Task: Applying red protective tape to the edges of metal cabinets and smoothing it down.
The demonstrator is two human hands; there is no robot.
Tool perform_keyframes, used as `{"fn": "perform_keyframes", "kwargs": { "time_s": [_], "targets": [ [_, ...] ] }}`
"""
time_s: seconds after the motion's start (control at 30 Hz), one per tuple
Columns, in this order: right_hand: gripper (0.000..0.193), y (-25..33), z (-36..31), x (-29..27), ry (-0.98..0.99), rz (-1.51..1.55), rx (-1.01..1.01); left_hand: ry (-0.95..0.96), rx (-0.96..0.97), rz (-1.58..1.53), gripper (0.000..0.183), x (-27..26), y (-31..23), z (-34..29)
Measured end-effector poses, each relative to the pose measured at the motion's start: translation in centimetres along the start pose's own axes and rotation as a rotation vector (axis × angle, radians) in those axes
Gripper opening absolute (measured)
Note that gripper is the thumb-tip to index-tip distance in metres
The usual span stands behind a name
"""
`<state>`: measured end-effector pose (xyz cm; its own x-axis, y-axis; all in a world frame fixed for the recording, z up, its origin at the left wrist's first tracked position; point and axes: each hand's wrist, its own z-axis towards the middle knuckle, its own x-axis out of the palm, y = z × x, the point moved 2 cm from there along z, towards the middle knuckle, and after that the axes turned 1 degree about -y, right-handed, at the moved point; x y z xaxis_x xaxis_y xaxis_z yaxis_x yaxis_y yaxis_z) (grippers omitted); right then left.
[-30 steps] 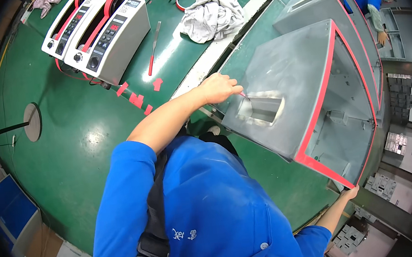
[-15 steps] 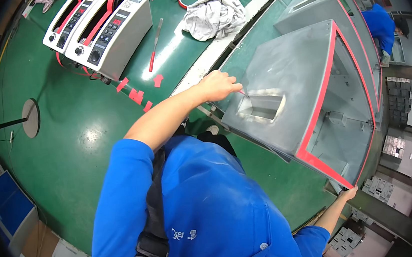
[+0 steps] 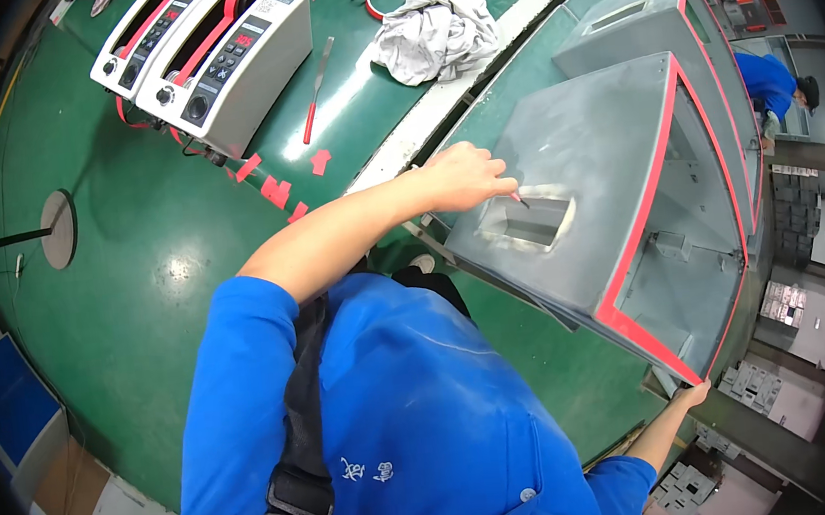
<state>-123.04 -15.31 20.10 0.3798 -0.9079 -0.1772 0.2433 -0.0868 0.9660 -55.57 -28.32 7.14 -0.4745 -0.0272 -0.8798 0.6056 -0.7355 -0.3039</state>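
Your left grip (image 3: 469, 176) pinches a thin red tool (image 3: 519, 196), its tip at the upper rim of the window (image 3: 539, 220) in the grey box (image 3: 586, 139). Your right grip (image 3: 692, 395) touches the box's red-edged corner; you cannot tell how its fingers close. Green floor (image 3: 575, 371) shows along the near side. A second grey box (image 3: 634, 23) stands close behind; a cloth (image 3: 439, 28) lies on the table (image 3: 366, 101).
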Motion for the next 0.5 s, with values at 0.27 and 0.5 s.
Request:
{"fn": "perform_keyframes", "kwargs": {
  "time_s": [0.27,0.5],
  "targets": [
    [0.034,0.3,-0.6,0.5,-0.025,-0.016,-0.010,-0.117,-0.018,-0.237,0.016,-0.3,0.4,0.1],
    [0.031,0.8,-1.0,0.6,-0.038,-0.024,-0.050,0.158,-0.095,-0.115,0.015,2.9,1.7,-1.4]
  ]
}}
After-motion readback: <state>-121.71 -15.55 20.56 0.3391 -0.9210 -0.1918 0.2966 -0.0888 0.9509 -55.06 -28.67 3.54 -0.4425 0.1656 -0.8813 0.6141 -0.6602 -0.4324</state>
